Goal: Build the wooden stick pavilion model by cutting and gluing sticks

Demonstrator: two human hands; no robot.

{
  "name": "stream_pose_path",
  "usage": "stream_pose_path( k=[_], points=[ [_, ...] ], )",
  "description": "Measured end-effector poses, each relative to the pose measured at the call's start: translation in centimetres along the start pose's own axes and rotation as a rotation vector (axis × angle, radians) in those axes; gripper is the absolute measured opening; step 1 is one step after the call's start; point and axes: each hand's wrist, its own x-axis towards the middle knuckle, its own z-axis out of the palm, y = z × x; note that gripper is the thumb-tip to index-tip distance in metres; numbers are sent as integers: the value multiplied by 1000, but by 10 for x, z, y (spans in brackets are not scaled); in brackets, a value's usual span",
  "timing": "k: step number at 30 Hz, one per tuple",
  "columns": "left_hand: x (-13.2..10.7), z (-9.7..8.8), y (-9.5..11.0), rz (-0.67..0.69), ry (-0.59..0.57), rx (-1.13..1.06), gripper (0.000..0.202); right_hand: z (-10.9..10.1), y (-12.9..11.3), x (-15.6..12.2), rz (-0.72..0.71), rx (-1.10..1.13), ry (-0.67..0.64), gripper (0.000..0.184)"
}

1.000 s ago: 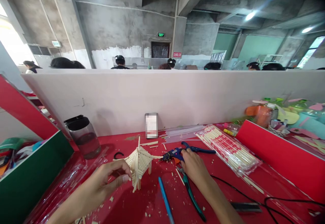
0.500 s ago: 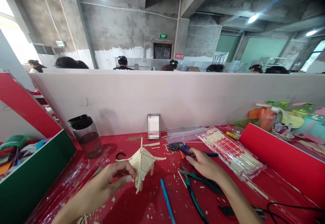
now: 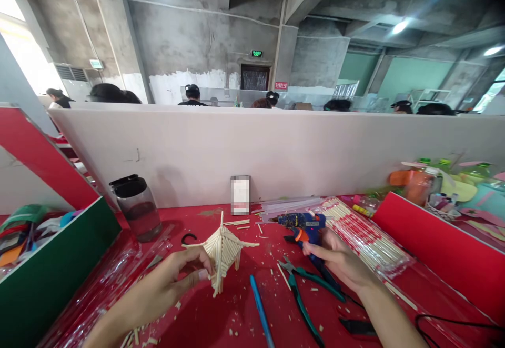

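A small pavilion-like model of pale wooden sticks, with a pointed, upswept roof, stands on the red table. My left hand is at its left side, thumb and forefinger pinched near a corner; a tiny pale bit shows at the fingertips, too small to name. To the right, my right hand grips a blue hot glue gun with an orange trigger, raised off the table, its nozzle pointing left toward the model. Below it lie green-handled cutting pliers, open. A blue pen-like stick lies between the hands.
A dark-lidded water bottle stands at back left, a small upright device with a blurred screen behind the model. Bagged sticks lie right. A green board, a red board and a white partition border the table.
My right hand has taken hold of the glue gun, lifted it off the table and turned it with the nozzle to the left. My left hand stays pinched beside the stick model.
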Motion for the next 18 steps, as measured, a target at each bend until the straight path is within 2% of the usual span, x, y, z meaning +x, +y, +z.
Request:
stream_pose_path(
  k=[3, 7, 10, 12, 15, 18],
  points=[
    [0, 0, -2, 2, 15, 5, 20, -7, -5, -7, -2, -101, 21, 36],
    [1, -2, -1, 1, 22, 18, 20, -16, -16, -16, 9, -202, -152, 35],
    [-3, -2, 10, 10, 17, 33, 21, -15, -23, -25, 48, -205, -260, 33],
    [-8, 1, 23, 24, 22, 53, 22, -10, -26, -31, 84, -152, -230, 39],
    [-11, 20, 44, 70, 25, 106, 19, 1, -27, -38, 110, -80, -144, 44],
    [-1, 54, 52, 124, -90, 126, 16, 8, -25, -37, 120, -67, -158, 47]
  ],
)
